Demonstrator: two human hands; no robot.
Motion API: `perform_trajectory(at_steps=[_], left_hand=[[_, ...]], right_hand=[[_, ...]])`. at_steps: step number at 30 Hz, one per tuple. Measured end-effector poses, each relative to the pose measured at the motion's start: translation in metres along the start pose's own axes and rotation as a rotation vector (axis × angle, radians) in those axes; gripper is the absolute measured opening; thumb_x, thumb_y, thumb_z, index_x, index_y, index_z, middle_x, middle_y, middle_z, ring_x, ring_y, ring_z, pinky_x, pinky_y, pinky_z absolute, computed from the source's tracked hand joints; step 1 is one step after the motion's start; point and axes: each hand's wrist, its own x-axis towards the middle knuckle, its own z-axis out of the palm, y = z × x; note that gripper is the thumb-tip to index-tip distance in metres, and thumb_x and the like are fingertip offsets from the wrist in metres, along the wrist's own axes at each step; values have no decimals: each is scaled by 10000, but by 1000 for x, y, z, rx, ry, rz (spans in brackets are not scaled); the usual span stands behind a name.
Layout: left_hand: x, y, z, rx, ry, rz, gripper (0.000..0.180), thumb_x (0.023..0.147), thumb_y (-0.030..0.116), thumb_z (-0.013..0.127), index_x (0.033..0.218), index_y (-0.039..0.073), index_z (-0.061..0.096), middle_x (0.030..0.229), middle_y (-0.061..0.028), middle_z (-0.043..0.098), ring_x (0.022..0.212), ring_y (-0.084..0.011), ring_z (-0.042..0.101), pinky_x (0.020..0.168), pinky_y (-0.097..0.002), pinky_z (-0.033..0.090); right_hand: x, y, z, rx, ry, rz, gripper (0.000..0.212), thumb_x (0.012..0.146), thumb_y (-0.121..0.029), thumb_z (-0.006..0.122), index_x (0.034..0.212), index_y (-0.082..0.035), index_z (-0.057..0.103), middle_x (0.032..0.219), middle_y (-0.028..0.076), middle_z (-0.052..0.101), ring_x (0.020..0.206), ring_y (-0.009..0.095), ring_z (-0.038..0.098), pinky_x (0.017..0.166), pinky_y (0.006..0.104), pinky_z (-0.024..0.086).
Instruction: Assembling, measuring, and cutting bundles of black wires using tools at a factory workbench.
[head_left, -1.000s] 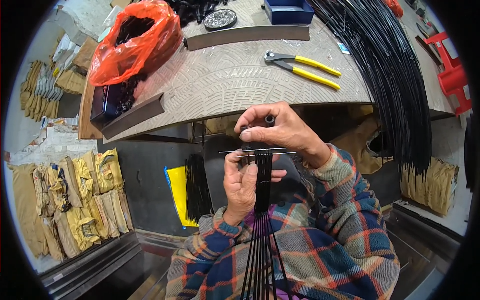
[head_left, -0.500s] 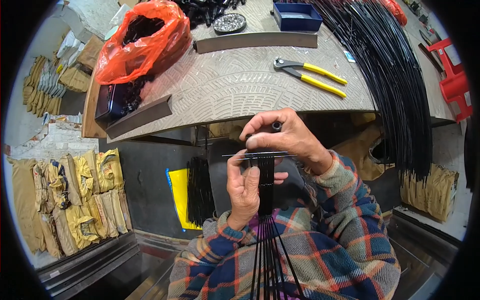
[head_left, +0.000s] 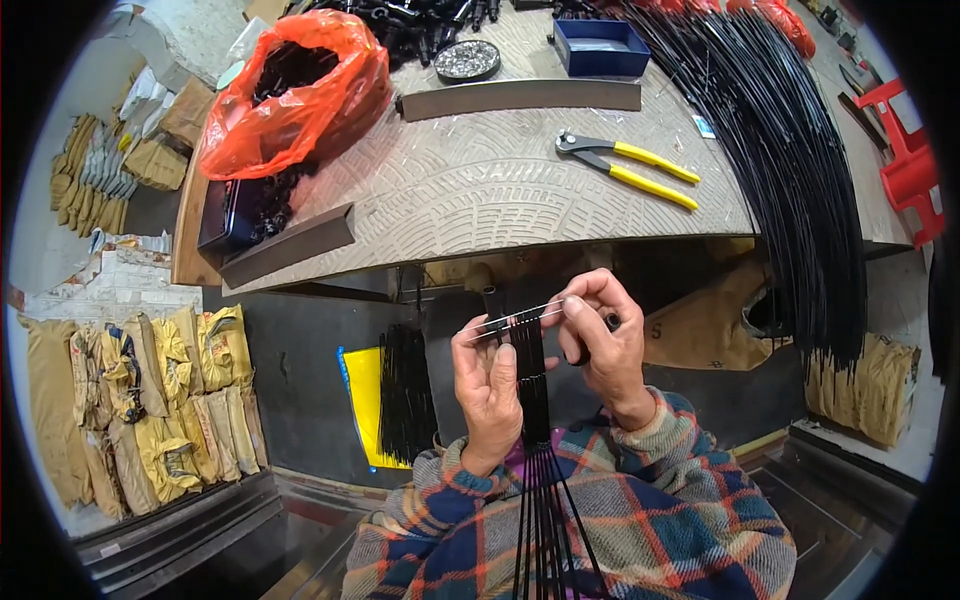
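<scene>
left hand point(head_left: 487, 397) and right hand point(head_left: 615, 360) grip thin rods point(head_left: 548, 309); pincers point(head_left: 650, 187) lie beyond on the table point(head_left: 490, 180).

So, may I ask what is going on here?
A person is working with bare hands. The left hand holds a row of black strands near their upper ends, where thin metal wires cross them. The right hand pinches the wires toward their right end. Yellow-handled pliers lie on the table.
</scene>
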Motion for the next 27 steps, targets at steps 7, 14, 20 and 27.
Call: perform_trajectory(at_steps=[7, 14, 20, 27], left_hand=[[-5, -3, -10, 143, 68, 104, 310, 908, 57, 456, 1189, 14, 335, 1039, -62, 484, 910, -113, 511, 784, -234, 454], [7, 29, -23, 77, -109, -93, 318, 843, 47, 560, 1112, 11, 393, 981, -32, 496, 878, -66, 482, 774, -194, 399], [20, 47, -43, 188, -167, -88, 234, 743, 19, 694, 884, 7, 508, 837, 0, 470, 748, -55, 471, 668, -177, 399], [11, 46, -40, 223, -47, -79, 215, 779, 47, 673, 942, -11, 545, 865, -9, 541, 762, -53, 498, 662, -171, 407]], right_hand=[[-4, 12, -2, -388, -280, -112, 344, 669, -50, 698, 985, 16, 579, 908, 25, 541, 661, 67, 425, 593, 199, 356], [-2, 10, 3, -128, -336, 80, 195, 709, -75, 725, 881, -2, 671, 794, 35, 598, 705, 70, 503, 595, 214, 398], [-8, 2, 10, -222, -333, 54, 158, 678, -50, 723, 813, 10, 665, 632, 31, 583, 608, 92, 503, 605, 242, 401], [-19, 4, 21, -405, -235, -142, 167, 697, -37, 713, 834, 18, 635, 723, 27, 597, 569, 52, 473, 505, 216, 358]])
